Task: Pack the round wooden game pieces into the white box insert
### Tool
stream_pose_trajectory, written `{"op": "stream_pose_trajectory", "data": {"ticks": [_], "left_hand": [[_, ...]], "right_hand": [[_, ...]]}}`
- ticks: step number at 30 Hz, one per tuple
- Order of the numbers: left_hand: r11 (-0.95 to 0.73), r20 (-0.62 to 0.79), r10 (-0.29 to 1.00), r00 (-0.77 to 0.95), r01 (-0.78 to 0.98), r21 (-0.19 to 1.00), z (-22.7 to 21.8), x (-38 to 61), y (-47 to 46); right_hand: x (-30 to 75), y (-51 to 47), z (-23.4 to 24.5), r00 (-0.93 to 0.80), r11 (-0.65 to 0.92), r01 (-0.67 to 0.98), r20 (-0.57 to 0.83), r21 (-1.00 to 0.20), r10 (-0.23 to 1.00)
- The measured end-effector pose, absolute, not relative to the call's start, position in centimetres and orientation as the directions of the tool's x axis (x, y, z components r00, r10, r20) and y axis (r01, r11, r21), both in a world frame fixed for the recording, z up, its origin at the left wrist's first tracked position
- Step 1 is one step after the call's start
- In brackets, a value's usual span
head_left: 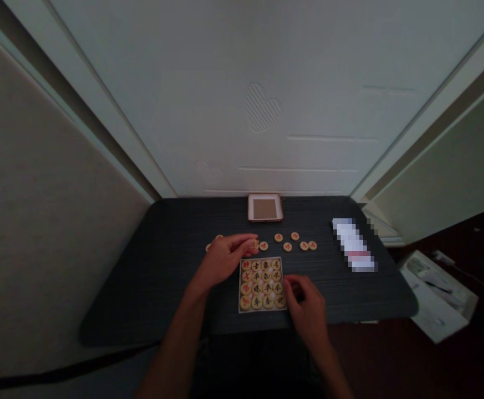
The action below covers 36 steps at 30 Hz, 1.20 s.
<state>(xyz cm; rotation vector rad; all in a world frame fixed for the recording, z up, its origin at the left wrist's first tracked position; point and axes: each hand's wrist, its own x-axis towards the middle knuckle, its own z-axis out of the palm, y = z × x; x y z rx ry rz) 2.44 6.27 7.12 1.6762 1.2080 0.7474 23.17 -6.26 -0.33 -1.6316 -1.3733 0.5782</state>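
A small square box (239, 288) near the front of the table holds rows of round Chinese chess pieces, red ones in its left column and black ones in the others. Just behind the box, my left hand (224, 259) has its fingertips closed on a Chinese chess piece (256, 244), which they partly cover. My right hand (307, 303) is curled at the box's right side, thumb and forefinger against its edge. Loose pieces with red characters, such as this piece (287, 247), lie behind the box. Others are partly hidden behind my left hand.
A shallow box lid (265, 220) with a brown inside lies at the back of the dark table (142, 282), by the white door panel (175, 111). To the right lies a phone-like object (353, 245), blurred by pixels. A white carton (437, 296) is on the floor at right.
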Motion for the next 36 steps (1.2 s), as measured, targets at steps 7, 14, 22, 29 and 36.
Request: {"op": "stream_pose_trajectory", "data": {"ticks": [7,14,22,29,36], "left_hand": [[-0.118,-0.035,0.913,0.406,0.345,0.931,7.1,2.6,5.7],[-0.101,-0.025,0.880,0.474,0.238,0.966,6.1,3.3,4.5],[-0.241,0.008,0.835,0.550,0.352,0.904,7.7,3.3,3.6],[-0.115,-0.051,0.877,0.479,0.311,0.943,7.3,3.0,3.2],[-0.195,0.040,0.928,0.369,0.392,0.899,6.6,2.5,3.0]], "right_hand": [[23.2,-6.3,-0.6,0.307,-0.007,0.459,0.151,-0.888,0.940],[22.6,-5.2,1.8,0.311,0.061,0.374,0.187,-0.925,0.932],[21.1,-2.8,4.1,0.142,0.179,0.292,0.227,-0.940,0.963],[20.8,-2.5,4.0,0.117,0.051,0.114,0.065,-0.992,0.991],[21.0,-2.0,3.8,0.084,0.106,0.212,0.126,-0.972,0.988]]}}
